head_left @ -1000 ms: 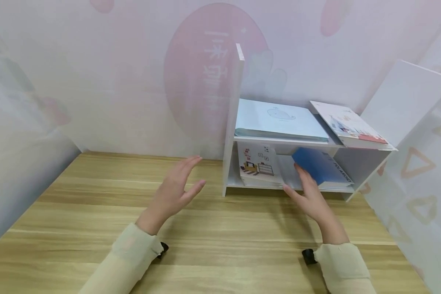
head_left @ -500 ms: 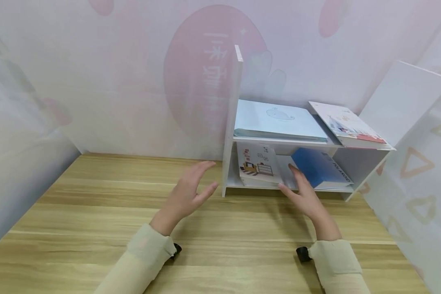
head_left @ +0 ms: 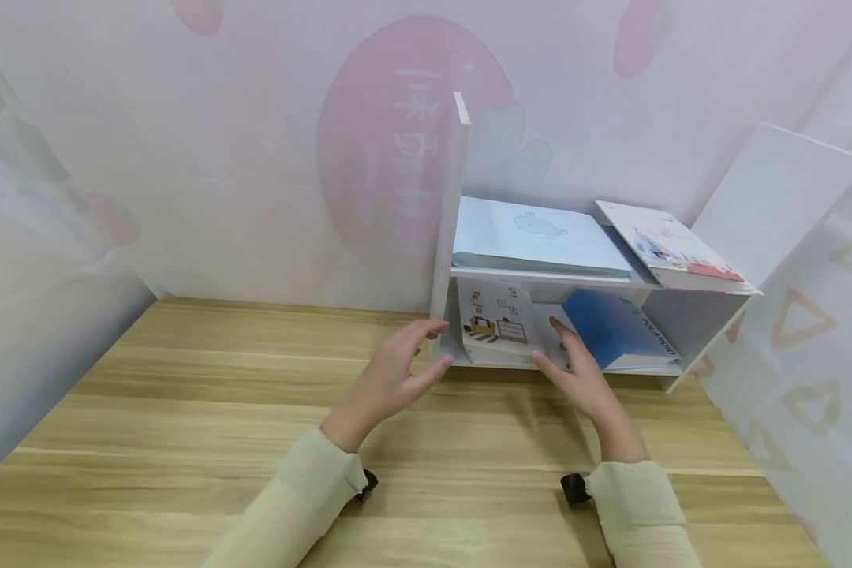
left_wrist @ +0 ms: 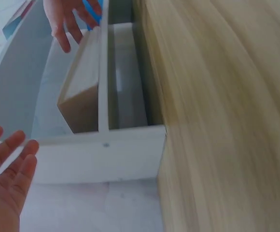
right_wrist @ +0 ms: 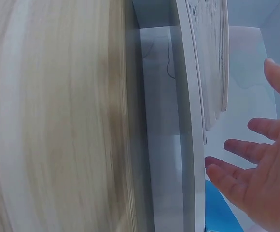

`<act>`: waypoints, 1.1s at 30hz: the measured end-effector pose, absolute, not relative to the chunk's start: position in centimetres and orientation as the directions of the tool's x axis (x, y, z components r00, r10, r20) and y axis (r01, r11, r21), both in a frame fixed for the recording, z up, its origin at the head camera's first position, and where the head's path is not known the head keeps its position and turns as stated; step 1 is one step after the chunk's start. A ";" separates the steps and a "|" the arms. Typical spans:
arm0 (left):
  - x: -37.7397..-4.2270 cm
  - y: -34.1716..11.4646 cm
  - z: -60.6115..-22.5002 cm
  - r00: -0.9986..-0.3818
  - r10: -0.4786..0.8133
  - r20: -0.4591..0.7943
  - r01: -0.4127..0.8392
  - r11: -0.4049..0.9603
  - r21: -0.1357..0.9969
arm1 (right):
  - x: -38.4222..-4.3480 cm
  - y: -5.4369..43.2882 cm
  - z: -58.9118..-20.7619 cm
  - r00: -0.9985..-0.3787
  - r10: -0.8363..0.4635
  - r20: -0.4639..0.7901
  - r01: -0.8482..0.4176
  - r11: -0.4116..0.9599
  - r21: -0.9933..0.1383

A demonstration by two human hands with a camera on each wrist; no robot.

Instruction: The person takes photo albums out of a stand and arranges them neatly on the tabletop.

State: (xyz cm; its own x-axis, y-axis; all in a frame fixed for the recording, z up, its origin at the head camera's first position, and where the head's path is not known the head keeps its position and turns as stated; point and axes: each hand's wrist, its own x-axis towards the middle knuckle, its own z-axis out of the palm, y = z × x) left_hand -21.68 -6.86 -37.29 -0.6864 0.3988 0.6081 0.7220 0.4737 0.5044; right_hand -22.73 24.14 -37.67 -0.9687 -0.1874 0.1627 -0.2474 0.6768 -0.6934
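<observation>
In the head view a white two-level bookshelf (head_left: pixel 448 237) stands on the wooden table. A white book with a yellow vehicle drawing (head_left: pixel 497 319) lies on the lower shelf at the left, and a blue book marked POLAROID (head_left: pixel 614 327) lies at the right. My left hand (head_left: pixel 390 375) is beside the shelf's left side panel, fingers spread and holding nothing. My right hand (head_left: pixel 582 379) reaches to the lower shelf's opening between the two books, its fingers apart. In the right wrist view the right hand (right_wrist: pixel 263 169) has nothing in its grasp.
On the upper shelf lie a pale blue whale-cover book (head_left: pixel 539 235) and a white and red illustrated book (head_left: pixel 674 244). A white panel (head_left: pixel 781 201) rises at the far right. The wooden table (head_left: pixel 206 442) stretches left and in front. A printed curtain hangs behind.
My left hand has moved right, up to the shelf's side panel. My right hand has shifted a little left, away from the blue book towards the white book.
</observation>
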 end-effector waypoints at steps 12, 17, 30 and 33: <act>-21.0 -4.2 -36.8 -0.813 0.313 0.491 0.581 0.486 0.653 | -22.9 23.7 -37.9 -0.972 -0.183 0.149 -0.234 0.674 -0.701; -20.8 -3.2 -36.9 -0.861 0.246 0.445 0.504 0.527 0.685 | -23.0 23.6 -38.0 -0.975 -0.186 0.125 -0.220 0.691 -0.688; -21.0 -1.9 -37.7 -0.920 0.205 0.334 0.387 0.605 0.696 | -23.5 23.6 -38.6 -0.961 -0.200 0.193 -0.278 0.706 -0.651; -21.1 -1.8 -37.7 -0.931 0.196 0.307 0.362 0.587 0.724 | -23.6 23.6 -38.6 -0.960 -0.200 0.196 -0.280 0.713 -0.643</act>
